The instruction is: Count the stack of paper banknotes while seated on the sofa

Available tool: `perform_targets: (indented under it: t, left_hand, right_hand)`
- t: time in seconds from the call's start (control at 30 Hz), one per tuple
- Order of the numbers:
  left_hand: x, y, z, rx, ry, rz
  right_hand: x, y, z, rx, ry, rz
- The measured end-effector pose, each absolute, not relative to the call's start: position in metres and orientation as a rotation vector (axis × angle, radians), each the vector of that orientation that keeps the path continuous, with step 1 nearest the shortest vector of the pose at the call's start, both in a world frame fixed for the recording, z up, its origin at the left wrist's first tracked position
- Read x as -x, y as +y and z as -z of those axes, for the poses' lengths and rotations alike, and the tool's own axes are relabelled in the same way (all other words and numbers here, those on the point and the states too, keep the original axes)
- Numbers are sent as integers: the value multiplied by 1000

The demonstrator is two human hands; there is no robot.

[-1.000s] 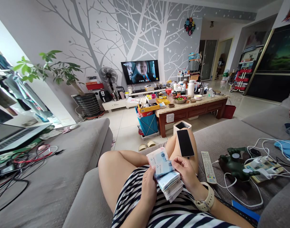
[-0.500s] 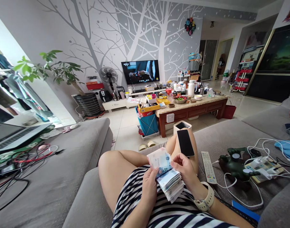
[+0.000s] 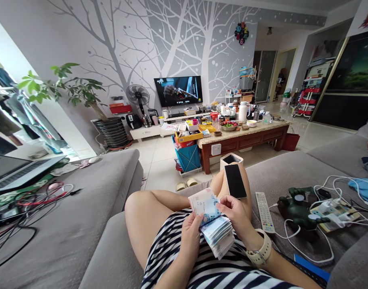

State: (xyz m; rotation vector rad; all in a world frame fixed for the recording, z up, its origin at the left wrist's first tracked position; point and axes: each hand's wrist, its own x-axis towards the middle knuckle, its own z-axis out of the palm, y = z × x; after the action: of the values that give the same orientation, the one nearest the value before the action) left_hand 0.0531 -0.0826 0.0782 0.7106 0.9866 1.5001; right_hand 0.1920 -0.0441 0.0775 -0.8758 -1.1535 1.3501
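A folded stack of banknotes (image 3: 205, 204) is held above my lap, with blue and pinkish notes fanned at the top and the thick folded ends hanging below. My left hand (image 3: 190, 233) grips the stack at its left side, thumb on top. At the upper right edge, my right hand (image 3: 234, 214) pinches a note between thumb and fingers; a watch with a cream strap (image 3: 260, 249) is on that wrist. Just beyond the right hand, a smartphone (image 3: 235, 181) with a dark screen lies on my right thigh.
Right of my leg, a remote control (image 3: 265, 212) lies on the sofa beside a dark green figure (image 3: 301, 208) and a power strip (image 3: 334, 214) with white cables. Tangled cables (image 3: 36, 204) and a laptop (image 3: 24, 172) are at left. Ahead stands a crowded coffee table (image 3: 247, 138).
Both hands and the banknotes have shifted very slightly. The top notes are angled a little differently, and the picture on the television has changed.
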Motion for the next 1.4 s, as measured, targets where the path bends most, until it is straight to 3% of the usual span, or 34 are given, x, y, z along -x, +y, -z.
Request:
perform_targets:
  t: [1.4]
  left_hand:
    - [-42,-72,-58,-715,1010,-1551]
  right_hand:
    - [-194,-49,-77,777,-1201,-1393]
